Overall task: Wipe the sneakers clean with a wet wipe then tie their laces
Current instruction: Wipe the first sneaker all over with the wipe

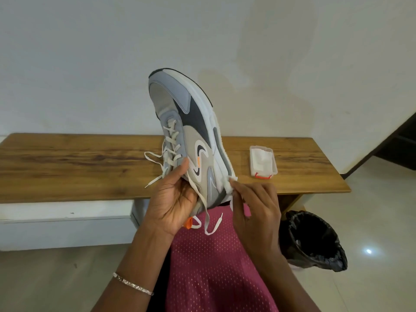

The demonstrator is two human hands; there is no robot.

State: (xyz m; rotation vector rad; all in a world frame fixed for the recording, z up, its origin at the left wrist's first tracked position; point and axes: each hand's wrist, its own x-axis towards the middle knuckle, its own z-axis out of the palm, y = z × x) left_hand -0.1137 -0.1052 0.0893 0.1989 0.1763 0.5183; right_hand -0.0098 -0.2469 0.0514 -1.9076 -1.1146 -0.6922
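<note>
A grey, white and dark sneaker (pixel 186 122) is held up in front of me, toe pointing up and away, its white sole facing right. My left hand (pixel 173 199) grips its heel end, thumb on the side near the loose white laces (pixel 157 161), which hang untied. My right hand (pixel 254 203) pinches a small white wet wipe (pixel 229 185) against the sole's edge near the heel. Only one sneaker is in view.
A long wooden bench (pixel 78 163) stands against the white wall. On its right part lies a clear plastic box of wipes (pixel 263 162) with a red clasp. A bin lined with a black bag (pixel 313 239) stands on the floor at right. Pink fabric covers my lap.
</note>
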